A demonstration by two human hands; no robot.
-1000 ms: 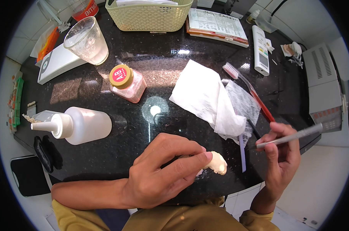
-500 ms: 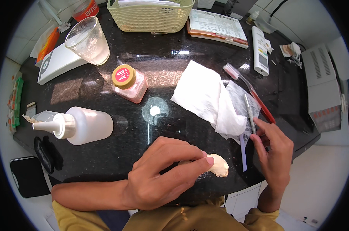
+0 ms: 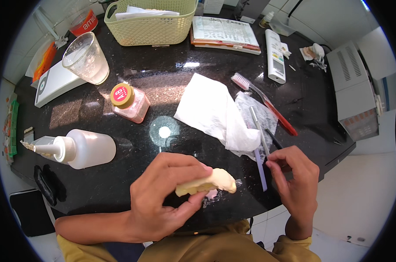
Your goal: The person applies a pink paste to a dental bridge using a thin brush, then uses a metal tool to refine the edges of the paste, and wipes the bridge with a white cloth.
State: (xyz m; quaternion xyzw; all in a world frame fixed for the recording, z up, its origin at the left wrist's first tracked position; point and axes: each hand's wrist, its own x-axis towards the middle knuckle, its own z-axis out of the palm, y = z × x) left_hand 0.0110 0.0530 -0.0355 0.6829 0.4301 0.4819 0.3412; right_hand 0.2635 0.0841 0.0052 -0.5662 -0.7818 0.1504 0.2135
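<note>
My left hand (image 3: 163,198) grips a cream-coloured dental cast (image 3: 211,182) between thumb and fingers, lifted over the near edge of the counter. A bit of pink material (image 3: 212,194) shows just below the cast. At the right, my right hand (image 3: 296,177) pinches the lower end of a slim silver metal instrument (image 3: 259,126), which slants over a crumpled thin tissue. Beside it lie a lilac flat stick (image 3: 260,172) and a dark thin stick (image 3: 274,139). A folded white cloth (image 3: 211,109) is spread just left of these.
A red-handled toothbrush (image 3: 272,107) lies past the tissue. To the left are a white squeeze bottle (image 3: 91,148), a gold-capped jar of pink powder (image 3: 134,107) and a glass (image 3: 86,59). A woven basket (image 3: 152,30), papers (image 3: 226,35) and a remote control (image 3: 275,56) stand farther back.
My left hand has raised and turned the cast, so more of it shows. The silver instrument has shifted slightly, uncovering the dark stick. The whole view has shifted.
</note>
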